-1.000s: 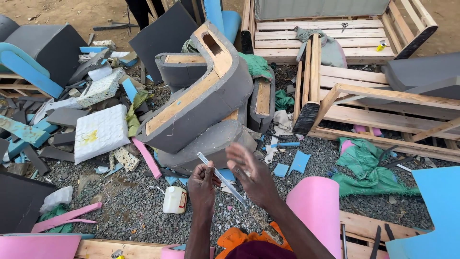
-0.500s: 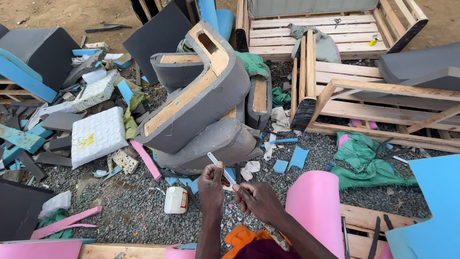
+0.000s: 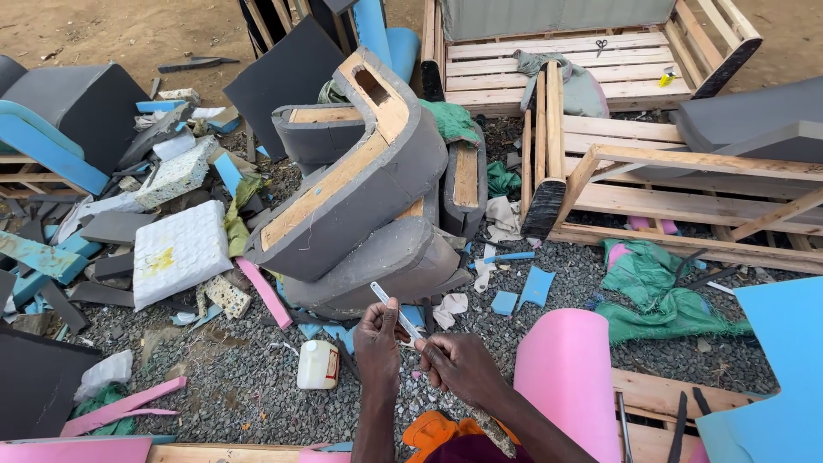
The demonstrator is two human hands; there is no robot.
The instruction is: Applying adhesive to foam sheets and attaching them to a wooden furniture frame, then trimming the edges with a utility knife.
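**Two hands on one thin blade**

Both hands meet low in the middle, above the gravel. The left hand and the right hand pinch a slim white blade with fingers curled tight, its tip slanting up-left toward the grey foam-covered sofa frame. A small white bottle stands just left.

Both forearms are raised from the lower edge of the view and brought together at the centre. The left hand is held upright, fingers curled inward in a closed grip. The right hand is set just beside it — knuckles up, fingertips pinched toward the left.
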